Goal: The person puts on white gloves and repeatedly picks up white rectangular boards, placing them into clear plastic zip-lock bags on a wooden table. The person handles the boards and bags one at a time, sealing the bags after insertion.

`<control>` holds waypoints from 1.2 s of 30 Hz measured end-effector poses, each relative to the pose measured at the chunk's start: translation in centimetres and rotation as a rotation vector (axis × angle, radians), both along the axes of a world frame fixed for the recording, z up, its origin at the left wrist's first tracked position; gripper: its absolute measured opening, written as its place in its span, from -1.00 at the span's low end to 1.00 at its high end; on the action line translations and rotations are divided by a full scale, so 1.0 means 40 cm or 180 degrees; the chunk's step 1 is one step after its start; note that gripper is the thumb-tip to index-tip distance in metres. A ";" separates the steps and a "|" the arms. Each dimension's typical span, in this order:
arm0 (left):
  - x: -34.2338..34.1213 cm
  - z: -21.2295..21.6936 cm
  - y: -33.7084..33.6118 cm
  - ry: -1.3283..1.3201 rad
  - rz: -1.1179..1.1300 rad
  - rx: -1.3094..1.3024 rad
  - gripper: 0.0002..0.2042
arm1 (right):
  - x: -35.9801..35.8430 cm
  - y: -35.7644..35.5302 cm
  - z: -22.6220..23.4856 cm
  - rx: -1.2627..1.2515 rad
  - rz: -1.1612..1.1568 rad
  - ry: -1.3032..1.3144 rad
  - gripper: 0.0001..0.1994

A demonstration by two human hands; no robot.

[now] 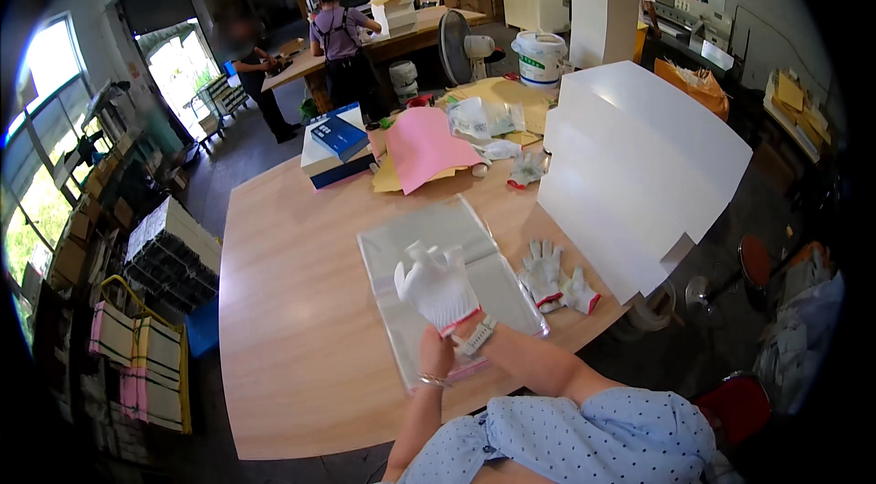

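A white knitted glove with a red cuff covers my right hand, whose fingers are spread and hold nothing. My bare left hand, with a bracelet at the wrist, is closed at the glove's red cuff, beside the watch on my right wrist. Both hands are over a stack of clear plastic sheets or bags on the wooden table. Just right of the stack lie two used grey-white gloves with red cuffs.
A large white board box stands at the table's right edge. Farther back are blue boxes, pink paper, another glove, a white bucket and a fan. Several people work beyond. Bundled stacks stand left.
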State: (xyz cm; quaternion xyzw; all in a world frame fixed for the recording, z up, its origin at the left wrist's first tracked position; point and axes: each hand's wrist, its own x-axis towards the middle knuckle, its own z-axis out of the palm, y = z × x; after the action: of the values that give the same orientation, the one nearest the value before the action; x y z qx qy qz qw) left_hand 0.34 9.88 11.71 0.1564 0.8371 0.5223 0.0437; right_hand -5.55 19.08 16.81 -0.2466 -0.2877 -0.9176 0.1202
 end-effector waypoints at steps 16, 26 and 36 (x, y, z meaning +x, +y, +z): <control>0.186 0.093 0.054 0.0139 -0.1781 -0.0349 -0.79 | 0.337 0.178 -0.169 0.2783 -0.1271 -0.1726 -0.68; 0.294 0.174 0.163 0.2044 -0.2062 -0.0900 -0.88 | 0.455 0.200 -0.284 0.2620 -0.1653 -0.2398 -0.66; 0.412 0.229 0.379 -0.0073 -0.2646 -0.0471 -0.76 | 0.533 0.467 -0.154 0.3768 -0.2017 -0.1759 -0.64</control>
State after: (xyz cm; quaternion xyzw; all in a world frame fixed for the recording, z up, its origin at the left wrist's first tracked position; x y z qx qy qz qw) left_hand 16.82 25.04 20.88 0.4715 0.7375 0.4005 0.2711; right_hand 15.77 37.75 10.64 0.0291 0.3226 -0.9391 -0.1152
